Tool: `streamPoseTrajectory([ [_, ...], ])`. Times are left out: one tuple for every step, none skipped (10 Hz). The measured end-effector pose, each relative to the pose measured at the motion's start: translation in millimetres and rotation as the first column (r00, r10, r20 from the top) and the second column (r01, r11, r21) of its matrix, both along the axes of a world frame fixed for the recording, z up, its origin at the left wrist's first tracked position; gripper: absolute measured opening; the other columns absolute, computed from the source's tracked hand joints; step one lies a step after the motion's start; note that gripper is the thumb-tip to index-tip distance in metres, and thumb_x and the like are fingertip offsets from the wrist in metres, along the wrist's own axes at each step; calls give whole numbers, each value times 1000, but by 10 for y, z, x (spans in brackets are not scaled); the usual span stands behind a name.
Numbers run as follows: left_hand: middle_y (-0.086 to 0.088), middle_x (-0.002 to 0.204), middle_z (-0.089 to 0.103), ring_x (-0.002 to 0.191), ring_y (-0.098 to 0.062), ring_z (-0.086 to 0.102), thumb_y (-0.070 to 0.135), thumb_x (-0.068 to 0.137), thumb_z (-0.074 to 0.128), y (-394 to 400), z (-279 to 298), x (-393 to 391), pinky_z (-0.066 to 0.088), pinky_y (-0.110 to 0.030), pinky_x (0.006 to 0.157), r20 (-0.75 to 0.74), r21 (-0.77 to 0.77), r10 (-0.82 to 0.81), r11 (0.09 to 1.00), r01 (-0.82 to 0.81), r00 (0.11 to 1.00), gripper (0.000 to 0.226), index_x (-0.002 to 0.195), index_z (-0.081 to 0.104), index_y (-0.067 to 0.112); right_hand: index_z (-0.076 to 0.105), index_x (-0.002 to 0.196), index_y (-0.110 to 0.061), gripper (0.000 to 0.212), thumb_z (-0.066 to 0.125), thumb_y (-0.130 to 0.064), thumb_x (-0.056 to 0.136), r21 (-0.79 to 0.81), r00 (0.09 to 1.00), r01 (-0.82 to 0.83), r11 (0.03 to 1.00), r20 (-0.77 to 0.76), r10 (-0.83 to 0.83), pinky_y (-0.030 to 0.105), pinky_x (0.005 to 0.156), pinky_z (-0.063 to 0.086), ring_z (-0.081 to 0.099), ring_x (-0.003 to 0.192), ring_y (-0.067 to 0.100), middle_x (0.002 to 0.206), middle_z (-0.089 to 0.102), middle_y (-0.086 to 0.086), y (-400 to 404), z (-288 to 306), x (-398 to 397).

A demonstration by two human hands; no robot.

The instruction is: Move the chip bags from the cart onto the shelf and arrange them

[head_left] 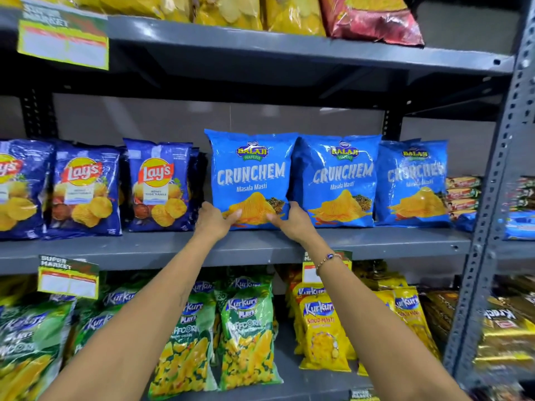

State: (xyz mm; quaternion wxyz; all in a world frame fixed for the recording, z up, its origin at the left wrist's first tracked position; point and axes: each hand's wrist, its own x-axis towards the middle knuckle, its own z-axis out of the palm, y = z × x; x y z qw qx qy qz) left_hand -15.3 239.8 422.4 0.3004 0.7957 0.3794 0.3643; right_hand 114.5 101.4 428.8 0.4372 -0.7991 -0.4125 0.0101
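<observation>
A light-blue Crunchem chip bag [249, 172] stands upright on the grey middle shelf [376, 241]. My left hand [212, 219] grips its lower left corner and my right hand [292, 219] grips its lower right corner, thumbs on the front. Two more Crunchem bags [343, 180] [412, 183] stand in a row to its right, the nearer one touching it. Dark-blue Lay's bags [159, 183] stand to its left with a narrow gap between. The cart is out of view.
Green Kurkure Puffcorn bags [246, 337] and yellow Kurkure bags [318, 328] fill the shelf below. Yellow and red bags [373, 18] sit on the top shelf. A perforated grey upright [492, 198] bounds the right side. Price tags [68, 280] hang from the shelf edges.
</observation>
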Motion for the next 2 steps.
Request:
streamPoseTrajectory([
  [-28,142,34,130,-43,36,48,82,63,-153,13,-120,34,-50,104,76,72,43,996,-48,996,90,139,22,-9,19,146,5,83,60,-40,89,77,1000,25,997,-12,-24,38,101,39,41,132,31,145,40,18,-149,-21,-173],
  [-24,146,35,136,-37,33,38,94,48,-293,58,-267,29,-46,112,281,338,36,931,-134,959,67,142,26,-3,41,136,-5,54,55,-34,92,121,994,4,993,104,-17,36,99,40,49,124,29,136,50,16,-421,-140,-551],
])
